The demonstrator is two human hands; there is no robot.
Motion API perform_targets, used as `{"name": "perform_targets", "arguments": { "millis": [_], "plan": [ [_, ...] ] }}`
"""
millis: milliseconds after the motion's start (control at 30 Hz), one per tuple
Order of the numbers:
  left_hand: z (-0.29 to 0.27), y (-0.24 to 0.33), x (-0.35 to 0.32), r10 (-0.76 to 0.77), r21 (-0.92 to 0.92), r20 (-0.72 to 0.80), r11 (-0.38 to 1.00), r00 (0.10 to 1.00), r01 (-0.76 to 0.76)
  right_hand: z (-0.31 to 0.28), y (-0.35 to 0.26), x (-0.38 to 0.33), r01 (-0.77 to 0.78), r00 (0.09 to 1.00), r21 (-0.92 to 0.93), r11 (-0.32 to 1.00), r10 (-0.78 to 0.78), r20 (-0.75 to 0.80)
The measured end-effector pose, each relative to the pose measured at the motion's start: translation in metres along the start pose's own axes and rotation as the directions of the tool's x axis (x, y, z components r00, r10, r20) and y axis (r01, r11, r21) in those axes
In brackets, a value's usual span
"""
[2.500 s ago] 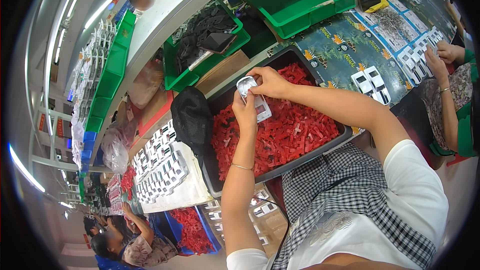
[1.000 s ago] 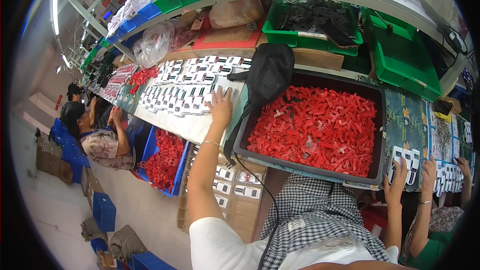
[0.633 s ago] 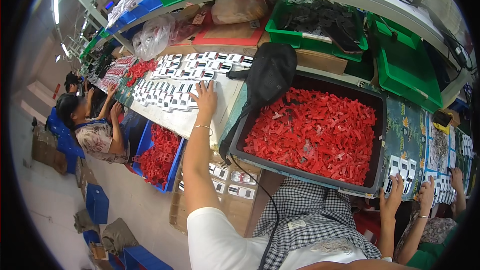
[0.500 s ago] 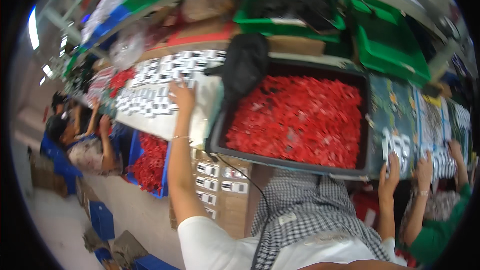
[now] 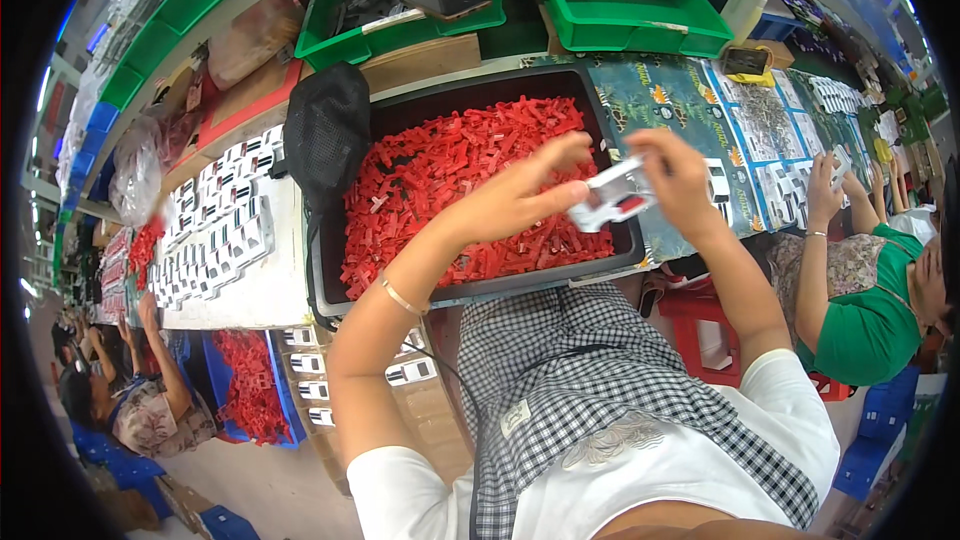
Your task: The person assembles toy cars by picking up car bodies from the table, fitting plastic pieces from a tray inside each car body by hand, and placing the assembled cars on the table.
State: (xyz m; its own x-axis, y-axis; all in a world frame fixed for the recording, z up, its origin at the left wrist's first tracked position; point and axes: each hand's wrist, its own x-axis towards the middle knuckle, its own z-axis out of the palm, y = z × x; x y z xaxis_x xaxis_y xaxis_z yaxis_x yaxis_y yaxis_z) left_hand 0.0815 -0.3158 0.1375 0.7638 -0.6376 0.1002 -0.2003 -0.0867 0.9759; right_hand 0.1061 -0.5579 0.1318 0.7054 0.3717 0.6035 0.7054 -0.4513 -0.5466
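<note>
Gripping white part (image 5: 612, 199), left hand (image 5: 520, 198), right hand (image 5: 678, 178)

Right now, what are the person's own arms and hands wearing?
Both forearms are bare, as are the left hand and right hand: no gloves. A thin gold-coloured bangle circles the left wrist. Short white sleeves cover the upper arms, under a black-and-white checked apron. No rings can be made out.

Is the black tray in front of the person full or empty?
Mostly full. The black tray holds a deep heap of red plastic pieces; only its far left corner shows bare.
</note>
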Motion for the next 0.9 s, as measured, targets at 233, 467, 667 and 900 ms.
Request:
{"name": "perform_targets", "arguments": {
  "millis": [233,467,667,900],
  "plan": [
    [-0.041,-0.081,0.011,-0.265,-0.330,-0.320,0.931,0.910,0.156,0.059,0.006,0.037,-0.081,0.990,0.123,0.989,0.065,0.126],
    [-0.100,-0.100,0.008,-0.277,-0.434,-0.674,0.899,0.685,-0.063,0.093,0.032,0.020,0.258,0.766,-0.098,0.961,-0.142,0.627],
    [-0.093,-0.101,0.013,-0.316,-0.529,-0.654,0.841,0.687,-0.116,0.098,0.029,0.045,-0.005,0.857,-0.021,1.000,0.015,0.516],
    [-0.085,-0.106,0.014,-0.335,-0.497,-0.713,0.861,0.615,-0.107,0.112,-0.001,0.092,0.143,0.903,-0.251,0.957,-0.023,0.429]
  ]
}}
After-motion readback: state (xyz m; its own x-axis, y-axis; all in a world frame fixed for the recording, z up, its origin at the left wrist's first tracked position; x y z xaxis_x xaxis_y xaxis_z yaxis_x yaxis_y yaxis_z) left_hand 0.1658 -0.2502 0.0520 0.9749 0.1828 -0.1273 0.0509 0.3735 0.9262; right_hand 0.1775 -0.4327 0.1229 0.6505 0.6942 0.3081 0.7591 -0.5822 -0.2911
